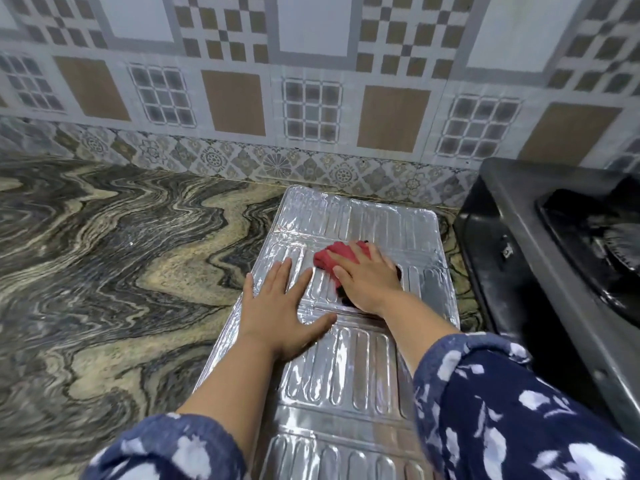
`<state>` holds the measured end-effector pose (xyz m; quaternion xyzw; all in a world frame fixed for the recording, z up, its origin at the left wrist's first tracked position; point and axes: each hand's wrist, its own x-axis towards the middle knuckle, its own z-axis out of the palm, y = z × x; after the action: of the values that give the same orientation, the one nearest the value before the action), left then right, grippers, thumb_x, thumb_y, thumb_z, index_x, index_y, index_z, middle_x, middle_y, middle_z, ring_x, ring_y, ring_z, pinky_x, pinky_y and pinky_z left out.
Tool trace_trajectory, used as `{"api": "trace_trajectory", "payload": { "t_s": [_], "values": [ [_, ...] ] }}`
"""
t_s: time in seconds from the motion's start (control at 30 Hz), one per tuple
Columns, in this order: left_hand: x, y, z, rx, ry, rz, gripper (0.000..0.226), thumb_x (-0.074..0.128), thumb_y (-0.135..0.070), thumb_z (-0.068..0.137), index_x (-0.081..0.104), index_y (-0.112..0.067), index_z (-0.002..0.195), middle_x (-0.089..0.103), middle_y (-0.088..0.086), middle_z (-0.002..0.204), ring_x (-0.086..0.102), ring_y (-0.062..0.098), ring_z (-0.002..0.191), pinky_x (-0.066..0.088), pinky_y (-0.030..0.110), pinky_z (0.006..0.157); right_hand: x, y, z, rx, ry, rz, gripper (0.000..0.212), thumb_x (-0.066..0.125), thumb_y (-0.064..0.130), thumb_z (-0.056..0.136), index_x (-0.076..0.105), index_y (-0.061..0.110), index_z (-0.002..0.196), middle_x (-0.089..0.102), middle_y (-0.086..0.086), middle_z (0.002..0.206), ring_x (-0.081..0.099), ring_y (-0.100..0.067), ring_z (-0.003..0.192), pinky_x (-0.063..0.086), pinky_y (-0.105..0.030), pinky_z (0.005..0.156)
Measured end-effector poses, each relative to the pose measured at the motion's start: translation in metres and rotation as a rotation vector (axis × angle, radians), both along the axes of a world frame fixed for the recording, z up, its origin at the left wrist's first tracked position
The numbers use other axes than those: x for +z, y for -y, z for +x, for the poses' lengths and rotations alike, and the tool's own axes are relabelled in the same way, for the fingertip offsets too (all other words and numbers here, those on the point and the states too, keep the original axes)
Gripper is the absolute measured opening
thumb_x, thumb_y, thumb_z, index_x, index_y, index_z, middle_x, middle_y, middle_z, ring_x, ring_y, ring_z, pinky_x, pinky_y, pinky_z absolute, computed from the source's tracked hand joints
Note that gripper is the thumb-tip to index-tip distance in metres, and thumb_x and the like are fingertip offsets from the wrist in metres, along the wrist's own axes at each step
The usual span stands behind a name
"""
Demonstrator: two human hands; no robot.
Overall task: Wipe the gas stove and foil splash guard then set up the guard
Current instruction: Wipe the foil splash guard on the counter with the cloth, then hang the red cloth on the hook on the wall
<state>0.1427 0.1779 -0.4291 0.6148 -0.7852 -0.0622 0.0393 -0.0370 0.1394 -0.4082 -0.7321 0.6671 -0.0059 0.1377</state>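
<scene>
A: What does the head view show of the surface?

B: A marbled stone counter (104, 244) runs back to a patterned tile wall (311, 81). The foil guard (346, 368) lies flat on it, unfolded, stretching from the near edge toward the wall.

A: And the hands?

B: The left hand (277, 313) rests flat on the guard, fingers straight and spread. The right hand (367, 275) presses a red cloth (329, 259) onto the middle panel; its fingers lie over the cloth, only slightly bent.

A: Where is the stove?

B: The black stove (540, 244) stands just beside the guard's right edge, cut off by the frame.

A: Open room?

B: Left of the guard the counter lies bare. A thin strip of counter shows between the guard's far end and the wall.
</scene>
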Motion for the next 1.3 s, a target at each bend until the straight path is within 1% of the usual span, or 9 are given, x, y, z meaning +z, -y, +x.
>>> {"api": "trace_trajectory", "payload": {
  "t_s": [0.13,0.3,0.43,0.53,0.67,0.8,0.9,1.0,1.3],
  "values": [
    [0.007,0.000,0.001,-0.021,-0.001,0.070,0.103,0.010,-0.090,0.060,0.000,-0.040,0.151,-0.009,-0.004,0.162,-0.014,0.012,0.148,-0.008,0.057,0.116,0.012,-0.034,0.001,-0.047,0.077,0.083,0.043,0.020,0.050,0.099,0.028,0.050,0.142,0.013,0.003,0.161,0.001,-0.030,0.148,0.006,-0.049,0.119],
    [0.027,0.014,0.006,-0.008,-0.192,0.325,0.083,0.029,-0.079,0.080,0.012,-0.040,0.150,-0.010,-0.006,0.161,-0.015,0.011,0.147,-0.018,0.056,0.114,0.033,-0.057,-0.002,-0.283,0.357,-0.136,0.052,0.040,0.004,0.092,0.044,0.039,0.131,0.047,0.003,0.141,0.032,-0.025,0.130,0.030,-0.040,0.105],
    [0.034,0.014,-0.008,0.030,-0.408,0.236,0.063,0.026,-0.068,0.089,0.030,-0.040,0.146,0.021,-0.006,0.159,0.003,0.012,0.149,-0.018,0.063,0.110,0.027,-0.067,-0.003,-0.307,0.207,0.013,0.054,0.040,0.016,0.095,0.030,0.037,0.144,0.029,0.005,0.155,0.022,-0.032,0.139,0.017,-0.045,0.115],
    [0.031,-0.005,-0.027,-0.084,-0.311,0.150,0.052,0.049,-0.052,0.090,0.038,-0.040,0.139,0.045,-0.001,0.142,0.033,0.018,0.139,-0.004,0.062,0.113,0.021,-0.076,0.004,-0.391,0.200,-0.096,0.035,0.052,0.021,0.092,0.049,0.035,0.124,0.046,0.003,0.135,0.039,-0.030,0.121,0.028,-0.040,0.106],
    [0.041,-0.020,-0.039,-0.116,-0.586,0.070,0.028,0.060,-0.011,0.086,0.069,-0.025,0.108,0.051,-0.001,0.111,0.059,0.017,0.099,0.039,0.032,0.103,0.031,-0.087,0.011,-0.515,0.404,-0.188,0.032,0.058,-0.001,0.082,0.059,0.030,0.091,0.042,0.002,0.108,0.057,-0.026,0.096,0.045,-0.032,0.089],
    [0.077,-0.028,-0.040,-0.150,-0.841,0.074,0.044,0.044,0.016,0.078,0.074,-0.009,0.096,0.045,0.004,0.102,0.054,0.007,0.083,0.043,0.005,0.087,0.051,-0.092,0.008,-0.655,0.703,-0.062,0.045,0.049,-0.008,0.079,0.065,0.032,0.067,0.064,-0.004,0.112,0.063,-0.025,0.100,0.047,-0.022,0.084],
    [0.109,-0.027,-0.038,-0.131,-0.844,0.050,0.046,0.040,0.019,0.078,0.074,-0.007,0.094,0.047,0.006,0.105,0.055,0.012,0.093,0.034,0.000,0.088,0.088,-0.098,-0.001,-0.616,0.740,0.000,0.040,0.060,-0.014,0.078,0.074,0.023,0.087,0.067,-0.005,0.111,0.060,-0.018,0.093,0.050,-0.021,0.079],
    [0.142,-0.020,-0.039,-0.115,-0.861,-0.004,0.044,0.042,0.016,0.080,0.076,-0.009,0.091,0.062,0.009,0.110,0.060,0.019,0.107,0.039,0.016,0.099,0.141,-0.105,-0.013,-0.586,0.808,-0.130,0.039,0.065,-0.013,0.078,0.071,0.010,0.108,0.059,-0.004,0.106,0.054,-0.016,0.093,0.047,-0.007,0.063],
    [0.252,-0.013,-0.052,-0.209,-0.938,-0.224,0.039,0.042,0.010,0.089,0.072,-0.006,0.107,0.058,0.009,0.126,0.054,0.020,0.119,0.036,0.019,0.104,0.260,-0.107,-0.039,-0.490,0.716,-0.500,0.026,0.069,-0.004,0.080,0.076,0.013,0.098,0.071,-0.001,0.111,0.057,-0.007,0.093,0.041,-0.011,0.077]
  ]
}}
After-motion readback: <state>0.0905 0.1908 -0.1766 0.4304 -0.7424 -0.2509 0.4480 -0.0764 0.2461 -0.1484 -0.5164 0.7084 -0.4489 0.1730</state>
